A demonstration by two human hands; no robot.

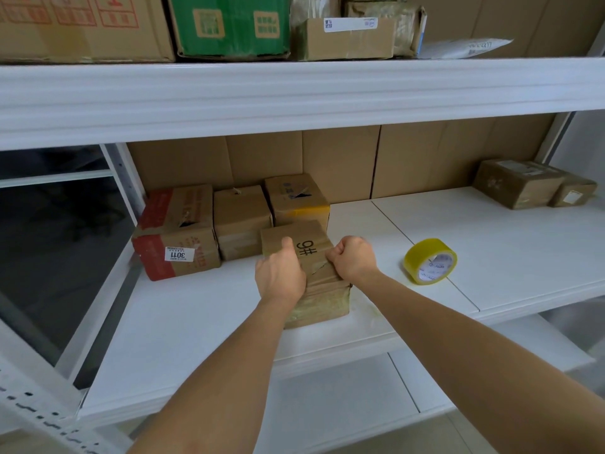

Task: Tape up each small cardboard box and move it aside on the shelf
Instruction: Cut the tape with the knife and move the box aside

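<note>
A small cardboard box (314, 283) marked "9#" stands on the white shelf (196, 322), its lower part wrapped in clear tape. My left hand (280, 276) grips its left side, thumb on the top. My right hand (352, 258) is curled at the box's right top edge, pinching a strip of tape or flap there. A yellow tape roll (430, 261) stands on edge to the right, apart from both hands.
Three small boxes stand behind and to the left: a red-printed one (176, 234), a plain one (240, 221), one with yellow tape (296, 199). Two taped boxes (523, 183) sit at the far right. The upper shelf beam (294, 93) overhangs, with large cartons above.
</note>
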